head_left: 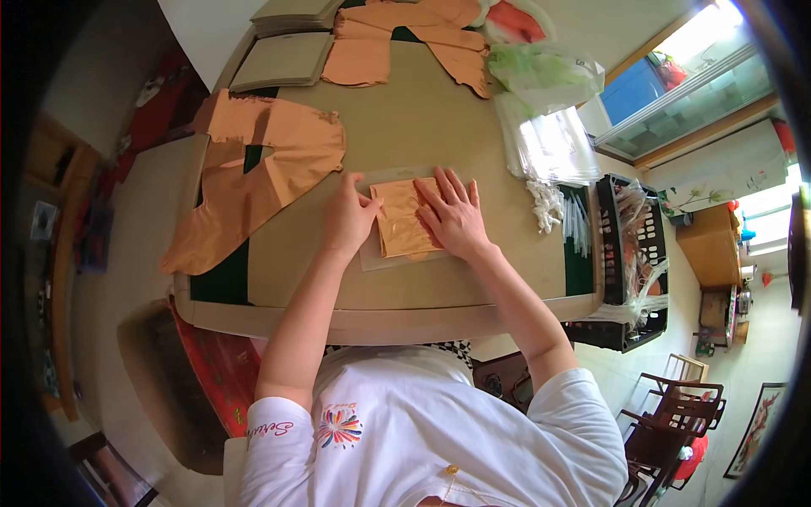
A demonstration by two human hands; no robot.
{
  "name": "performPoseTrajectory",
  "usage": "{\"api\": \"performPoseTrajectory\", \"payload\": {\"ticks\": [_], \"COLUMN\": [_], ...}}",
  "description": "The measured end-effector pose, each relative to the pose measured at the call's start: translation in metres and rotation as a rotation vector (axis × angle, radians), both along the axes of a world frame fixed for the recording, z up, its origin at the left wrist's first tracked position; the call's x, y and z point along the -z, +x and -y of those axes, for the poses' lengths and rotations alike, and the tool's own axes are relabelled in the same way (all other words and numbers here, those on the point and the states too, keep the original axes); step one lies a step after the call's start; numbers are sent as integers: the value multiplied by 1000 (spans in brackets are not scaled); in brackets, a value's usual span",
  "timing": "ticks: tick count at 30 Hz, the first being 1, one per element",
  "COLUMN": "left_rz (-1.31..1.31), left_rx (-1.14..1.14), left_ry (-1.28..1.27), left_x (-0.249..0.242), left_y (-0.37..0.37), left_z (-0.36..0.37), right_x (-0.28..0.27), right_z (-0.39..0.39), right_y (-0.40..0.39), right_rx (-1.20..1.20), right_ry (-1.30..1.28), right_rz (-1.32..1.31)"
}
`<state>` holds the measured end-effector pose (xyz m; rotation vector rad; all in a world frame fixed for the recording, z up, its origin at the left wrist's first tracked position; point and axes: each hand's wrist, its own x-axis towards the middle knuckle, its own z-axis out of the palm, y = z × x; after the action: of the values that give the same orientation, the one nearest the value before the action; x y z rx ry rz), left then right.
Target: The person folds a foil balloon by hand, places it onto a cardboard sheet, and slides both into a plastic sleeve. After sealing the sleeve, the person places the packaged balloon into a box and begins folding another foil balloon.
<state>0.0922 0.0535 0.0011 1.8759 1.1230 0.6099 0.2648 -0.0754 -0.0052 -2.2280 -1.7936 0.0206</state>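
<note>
A folded, shiny orange-tan garment, probably thin hosiery, lies in front of me on a pale card or sleeve. A small hang slot seems to show at the sleeve's top edge. My right hand presses flat on the garment's right side, fingers spread. At its left edge, my left hand has bent fingers, with the thumb against the fabric; the edge appears pinched there. Another garment of the same colour is spread out to the left, its legs toward the table's near left.
Stacked grey-beige cards lie at the far left beside more orange-tan garments. Clear plastic sleeves, a green-white bag, white hooks or clips and clear strips lie right. A black crate adjoins the table's right edge.
</note>
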Motion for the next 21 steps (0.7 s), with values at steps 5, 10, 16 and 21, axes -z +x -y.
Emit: {"api": "performPoseTrajectory", "payload": {"ticks": [5,10,16,21], "left_rz": [-24,-31,-232,-272], "left_rx": [9,16,50,49], "left_ry": [-32,-57,205,342], "left_x": [4,7,-9,6], "left_y": [3,4,5,14], "left_z": [0,-2,7,9], "right_x": [-8,-13,-6,-4], "right_z": [-1,-19,-20,-20], "right_y": [2,-8,-14,-12], "right_rx": [-38,-206,-194,-193], "right_ry": [-12,23,3,-17], "right_rz": [46,64,64,68]}}
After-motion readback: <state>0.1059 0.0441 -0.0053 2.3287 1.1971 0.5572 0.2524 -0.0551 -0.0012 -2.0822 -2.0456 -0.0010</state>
